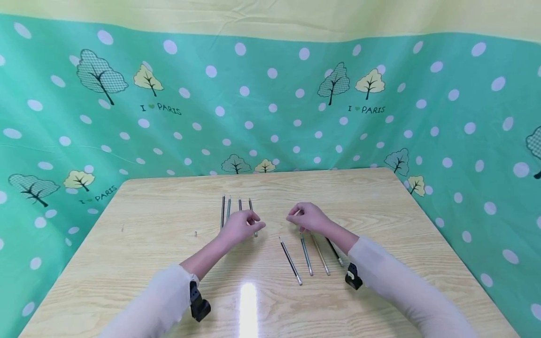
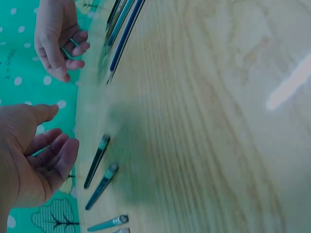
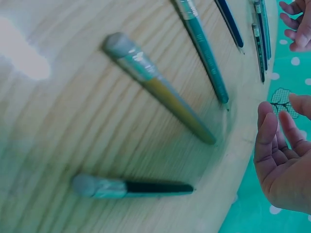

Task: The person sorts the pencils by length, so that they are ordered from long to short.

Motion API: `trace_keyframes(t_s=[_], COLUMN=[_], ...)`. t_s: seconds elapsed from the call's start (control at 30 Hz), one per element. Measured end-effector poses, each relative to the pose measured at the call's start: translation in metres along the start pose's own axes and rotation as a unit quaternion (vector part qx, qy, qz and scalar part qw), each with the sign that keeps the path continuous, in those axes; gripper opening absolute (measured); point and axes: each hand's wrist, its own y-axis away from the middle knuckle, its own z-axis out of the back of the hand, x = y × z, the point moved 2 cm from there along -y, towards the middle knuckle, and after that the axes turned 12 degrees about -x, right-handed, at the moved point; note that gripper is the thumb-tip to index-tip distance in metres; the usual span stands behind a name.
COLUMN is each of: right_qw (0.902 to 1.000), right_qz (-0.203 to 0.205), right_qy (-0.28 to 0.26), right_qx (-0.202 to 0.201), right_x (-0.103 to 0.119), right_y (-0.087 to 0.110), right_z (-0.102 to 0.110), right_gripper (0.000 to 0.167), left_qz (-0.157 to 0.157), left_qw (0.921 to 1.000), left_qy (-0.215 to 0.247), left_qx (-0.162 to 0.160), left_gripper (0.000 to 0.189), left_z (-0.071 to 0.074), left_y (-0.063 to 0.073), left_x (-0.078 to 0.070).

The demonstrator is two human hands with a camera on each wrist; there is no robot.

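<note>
My left hand [image 1: 242, 225] hovers over the left row of pencils, fingers loosely bent and holding nothing. That row has a black pencil [image 1: 222, 211], a teal pencil [image 1: 228, 209], and two dark ones partly hidden by the hand. My right hand [image 1: 310, 218], also holding nothing, hangs above the upper ends of the right row. Fanned out there lie a dark pencil [image 1: 290, 260], a teal pencil [image 1: 306, 255], a gold pencil [image 1: 320, 255] and a black pencil [image 1: 335, 253] partly behind the forearm. In the right wrist view the relaxed fingers [image 3: 266, 138] stand apart from the pencils.
Everything lies on a light wood-grain table [image 1: 148, 253]. A tiny piece [image 1: 196, 234] sits left of the pencils. Green dotted cloth [image 1: 262, 94] hangs behind the table and along its sides. A bright glare [image 1: 248, 307] marks the front of the tabletop.
</note>
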Motion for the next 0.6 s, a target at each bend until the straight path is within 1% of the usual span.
trace_keyframes(t_s=[0.17, 0.37, 0.6], right_qw=[1.0000, 0.9998, 0.9994], right_qz=[-0.006, -0.010, -0.005], right_qy=[0.003, 0.004, 0.005], right_qx=[0.006, 0.017, 0.034], right_x=[-0.009, -0.018, -0.026], right_y=[0.005, 0.011, 0.019], right_z=[0.004, 0.009, 0.011], right_gripper=[0.020, 0.018, 0.018], left_qz=[-0.011, -0.018, -0.046], left_qw=[0.9999, 0.9992, 0.9971], left_qy=[-0.004, 0.008, 0.012], left_qx=[0.012, 0.035, 0.060], left_gripper=[0.024, 0.024, 0.024], left_z=[-0.008, -0.015, -0.023], left_y=[0.007, 0.016, 0.025], left_x=[-0.003, -0.005, -0.008])
